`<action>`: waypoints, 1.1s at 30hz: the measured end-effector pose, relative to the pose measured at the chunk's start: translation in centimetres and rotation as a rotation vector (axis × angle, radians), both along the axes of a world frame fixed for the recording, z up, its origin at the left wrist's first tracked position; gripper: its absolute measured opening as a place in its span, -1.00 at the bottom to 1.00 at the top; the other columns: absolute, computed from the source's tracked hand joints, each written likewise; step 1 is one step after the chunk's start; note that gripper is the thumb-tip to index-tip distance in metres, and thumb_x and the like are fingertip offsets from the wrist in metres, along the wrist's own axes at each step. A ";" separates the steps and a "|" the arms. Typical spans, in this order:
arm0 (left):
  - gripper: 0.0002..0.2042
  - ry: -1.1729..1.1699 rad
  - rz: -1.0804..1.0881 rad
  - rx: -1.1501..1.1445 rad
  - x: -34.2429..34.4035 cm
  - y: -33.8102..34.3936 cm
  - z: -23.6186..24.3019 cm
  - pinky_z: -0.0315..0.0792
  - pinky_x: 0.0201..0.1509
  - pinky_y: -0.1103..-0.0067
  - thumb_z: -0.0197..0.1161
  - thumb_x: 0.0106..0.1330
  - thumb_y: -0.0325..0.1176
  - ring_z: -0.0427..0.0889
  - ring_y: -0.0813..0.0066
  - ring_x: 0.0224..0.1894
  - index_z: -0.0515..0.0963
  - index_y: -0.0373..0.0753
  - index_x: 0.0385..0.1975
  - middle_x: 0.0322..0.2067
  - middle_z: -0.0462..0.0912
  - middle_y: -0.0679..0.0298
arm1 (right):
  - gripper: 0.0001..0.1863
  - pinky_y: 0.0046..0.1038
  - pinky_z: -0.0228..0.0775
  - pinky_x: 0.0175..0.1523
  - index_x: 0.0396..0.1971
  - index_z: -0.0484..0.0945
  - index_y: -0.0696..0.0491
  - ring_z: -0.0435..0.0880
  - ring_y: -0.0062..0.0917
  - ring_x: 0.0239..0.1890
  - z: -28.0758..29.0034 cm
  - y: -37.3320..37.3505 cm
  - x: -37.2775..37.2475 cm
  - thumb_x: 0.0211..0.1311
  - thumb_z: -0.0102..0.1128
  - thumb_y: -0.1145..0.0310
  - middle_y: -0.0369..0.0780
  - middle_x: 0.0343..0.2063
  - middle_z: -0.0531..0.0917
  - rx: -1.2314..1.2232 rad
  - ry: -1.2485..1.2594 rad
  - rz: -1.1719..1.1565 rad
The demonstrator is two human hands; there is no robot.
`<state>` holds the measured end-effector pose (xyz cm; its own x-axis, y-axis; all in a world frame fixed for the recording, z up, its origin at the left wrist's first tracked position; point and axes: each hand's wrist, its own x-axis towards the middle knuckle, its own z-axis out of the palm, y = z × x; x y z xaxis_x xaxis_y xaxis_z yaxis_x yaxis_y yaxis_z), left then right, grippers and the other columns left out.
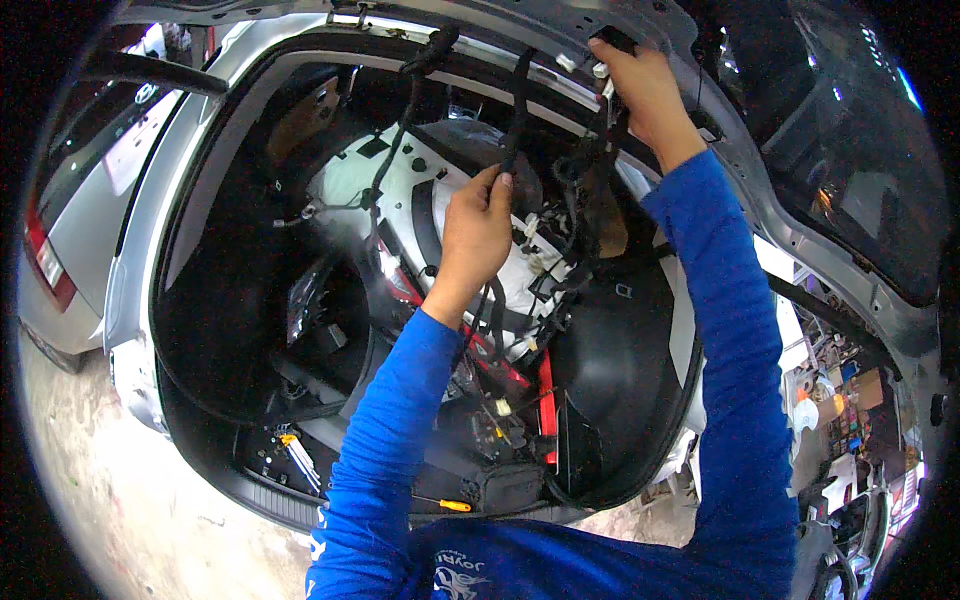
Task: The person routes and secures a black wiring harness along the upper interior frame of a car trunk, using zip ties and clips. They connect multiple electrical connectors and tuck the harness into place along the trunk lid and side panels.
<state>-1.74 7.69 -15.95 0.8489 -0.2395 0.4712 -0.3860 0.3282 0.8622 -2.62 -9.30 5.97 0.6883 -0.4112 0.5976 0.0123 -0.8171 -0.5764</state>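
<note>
My left hand [475,230] is closed, pinching a black taped wiring harness [518,115] that hangs from the upper edge of the car's rear opening. Up at the right, by the raised tailgate [690,40], my right hand [645,95] is closed round the end of a wiring harness. White connectors [602,72] show beside its thumb, and a dark piece sticks out above the fingers. A further black harness [405,120] drops down left of my left hand. Beneath both hands lies a white panel [375,165] with more wires and white plugs [540,245] on it.
The car boot [620,330] holds red tail-light parts [495,360] and a dark lamp [308,295]. Yellow-handled tools lie near the front sill, including a screwdriver [455,506]. Another silver car [75,230] stands at left. Cluttered parts [850,400] fill the right side.
</note>
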 end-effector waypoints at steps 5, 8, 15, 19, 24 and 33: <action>-0.65 -0.033 -0.028 -0.010 1.4 0.9 -0.4 0.48 -0.24 0.42 0.11 0.52 -0.25 0.66 0.33 -0.39 0.58 -0.43 0.06 -0.41 0.71 0.00 | -0.72 -0.39 0.59 -0.06 -0.08 0.62 0.07 0.72 -0.49 -0.21 -7.2 2.4 -4.2 0.35 0.34 0.22 -0.23 -0.32 0.71 0.686 -0.025 0.507; -0.64 -0.042 -0.009 0.051 1.3 1.0 -0.7 0.49 -0.22 0.41 0.10 0.52 -0.24 0.67 0.28 -0.37 0.56 -0.41 0.10 -0.40 0.71 -0.01 | -0.73 -0.40 0.59 -0.03 -0.06 0.59 0.12 0.72 -0.47 -0.18 -9.1 3.3 -5.3 0.33 0.36 0.34 -0.24 -0.28 0.69 0.668 -0.029 0.526; -0.52 -0.585 0.564 0.122 -0.6 2.1 0.4 0.49 0.15 0.35 0.34 0.36 -0.21 0.65 0.03 0.06 0.50 -0.35 0.19 0.03 0.64 -0.09 | -0.76 -0.37 0.61 -0.01 -0.08 0.59 0.15 0.73 -0.42 -0.16 -8.3 4.1 -6.7 0.33 0.33 0.41 -0.21 -0.23 0.69 0.764 0.006 0.575; -0.52 -0.476 -0.086 -0.091 -1.9 2.2 2.1 0.52 0.10 0.45 0.45 0.27 -0.31 0.69 0.27 -0.02 0.53 -0.38 0.13 -0.04 0.69 -0.04 | -0.79 -0.34 0.63 -0.06 -0.10 0.60 0.16 0.75 -0.41 -0.16 -9.0 4.2 -6.9 0.34 0.31 0.40 -0.19 -0.25 0.72 0.845 0.003 0.622; -0.65 -0.058 -0.243 -0.051 -2.7 2.6 1.7 0.51 -0.04 0.61 0.37 0.36 -0.28 0.65 0.60 -0.21 0.62 -0.43 -0.02 -0.25 0.74 0.22 | -0.81 -0.32 0.65 -0.10 -0.14 0.61 0.14 0.76 -0.42 -0.21 -9.8 3.8 -6.8 0.37 0.29 0.36 -0.19 -0.30 0.73 0.889 -0.003 0.577; -0.68 0.195 -0.507 -0.042 -3.2 2.4 1.1 0.46 -0.18 0.63 0.24 0.46 -0.18 0.59 0.63 -0.26 0.63 -0.37 -0.07 -0.28 0.69 0.33 | -0.77 -0.41 0.58 -0.07 -0.12 0.58 0.13 0.71 -0.47 -0.25 -13.6 4.4 -7.2 0.45 0.21 0.26 -0.27 -0.32 0.67 0.994 -0.036 0.656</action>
